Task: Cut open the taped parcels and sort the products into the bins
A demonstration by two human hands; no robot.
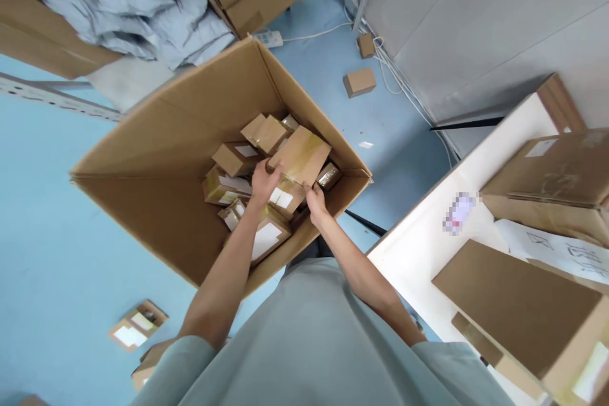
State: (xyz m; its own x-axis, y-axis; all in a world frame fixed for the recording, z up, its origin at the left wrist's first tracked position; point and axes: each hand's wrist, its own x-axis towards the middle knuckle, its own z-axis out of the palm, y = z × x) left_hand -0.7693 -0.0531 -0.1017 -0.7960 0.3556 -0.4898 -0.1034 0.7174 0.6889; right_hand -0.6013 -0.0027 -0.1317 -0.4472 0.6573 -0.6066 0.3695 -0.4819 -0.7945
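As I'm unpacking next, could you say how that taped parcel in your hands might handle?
The taped parcel looks stiff: its flat faces hold shape between left hand and right hand. Probably light, held by fingertips. Glossy tape may slip.

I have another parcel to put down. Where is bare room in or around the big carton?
Bare blue floor left of the big carton, and the white table edge beside the flat box. Crowded: the parcel pile inside, where the left hand and right hand grip a taped parcel.
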